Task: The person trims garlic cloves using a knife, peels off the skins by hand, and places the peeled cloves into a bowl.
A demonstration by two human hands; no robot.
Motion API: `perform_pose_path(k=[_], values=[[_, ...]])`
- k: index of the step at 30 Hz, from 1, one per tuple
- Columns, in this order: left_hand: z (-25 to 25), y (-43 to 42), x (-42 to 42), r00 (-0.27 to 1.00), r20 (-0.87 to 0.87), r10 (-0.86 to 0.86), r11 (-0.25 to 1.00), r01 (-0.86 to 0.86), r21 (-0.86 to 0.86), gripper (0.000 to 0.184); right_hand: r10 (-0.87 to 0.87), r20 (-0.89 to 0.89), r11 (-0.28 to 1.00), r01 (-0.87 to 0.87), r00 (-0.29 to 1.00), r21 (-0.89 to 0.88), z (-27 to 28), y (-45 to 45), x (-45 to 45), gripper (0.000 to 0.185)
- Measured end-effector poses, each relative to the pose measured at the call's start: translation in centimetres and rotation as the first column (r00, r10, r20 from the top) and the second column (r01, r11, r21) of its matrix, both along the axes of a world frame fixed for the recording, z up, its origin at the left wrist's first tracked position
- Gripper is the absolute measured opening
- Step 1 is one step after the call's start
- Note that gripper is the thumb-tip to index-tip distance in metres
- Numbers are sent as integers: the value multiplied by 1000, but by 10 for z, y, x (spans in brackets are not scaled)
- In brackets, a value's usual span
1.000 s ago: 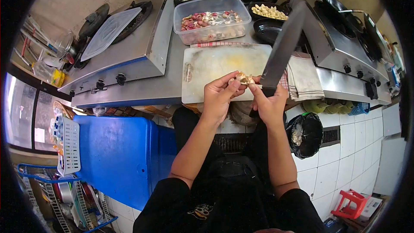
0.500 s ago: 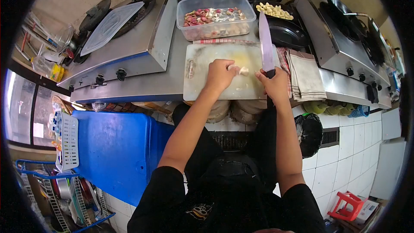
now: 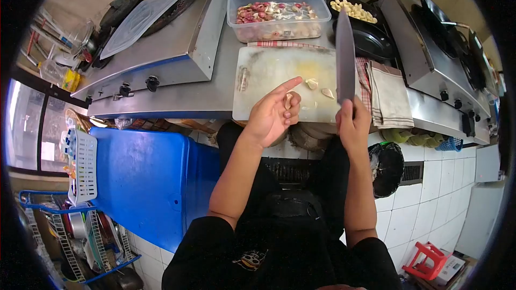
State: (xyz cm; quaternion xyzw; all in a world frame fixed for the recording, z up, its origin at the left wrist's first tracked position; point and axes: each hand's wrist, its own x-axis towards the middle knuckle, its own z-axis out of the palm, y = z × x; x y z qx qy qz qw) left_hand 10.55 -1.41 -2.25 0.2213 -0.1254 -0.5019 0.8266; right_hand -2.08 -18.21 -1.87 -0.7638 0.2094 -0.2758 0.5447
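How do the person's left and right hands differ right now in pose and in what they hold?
The left hand holds a garlic clove; the right hand holds a large knife.
The left hand has its palm partly showing and its index finger extended; the right hand is closed in a grip.
Both are bare and close to the cutting board.

2 garlic cloves (image 3: 312, 84) on the cutting board (image 3: 269, 72), knife (image 3: 346, 56) in right hand (image 3: 353, 124)
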Motion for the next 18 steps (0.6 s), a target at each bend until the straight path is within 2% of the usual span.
perform_pose_path(k=[1,3,6,8,10,11,14,18], values=[[3,1,-5,999,17,28,1000,-28,0,39,114,82,984,-124,990,125,-4,6,-10,36],[5,1,-16,998,29,49,999,-50,2,39,204,66,977,-207,977,42,9,23,-26,49],[4,-1,-33,993,70,98,994,-94,-56,33,292,24,951,-288,956,-113,14,35,-36,39],[-2,-3,-46,988,73,139,990,-137,-36,29,289,55,948,-278,956,-154,20,40,-40,39],[4,1,-57,980,76,183,983,-182,-17,19,406,131,887,-355,905,-296,28,42,-44,39],[7,1,-64,975,70,212,977,-211,-12,19,452,147,865,-392,880,-314,34,42,-45,38],[3,2,-73,974,49,221,974,-219,-53,19,448,42,846,-408,893,-343,41,43,-55,42],[4,6,-83,982,36,187,982,-185,-50,22,338,147,909,-282,930,-308,47,55,-60,53]])
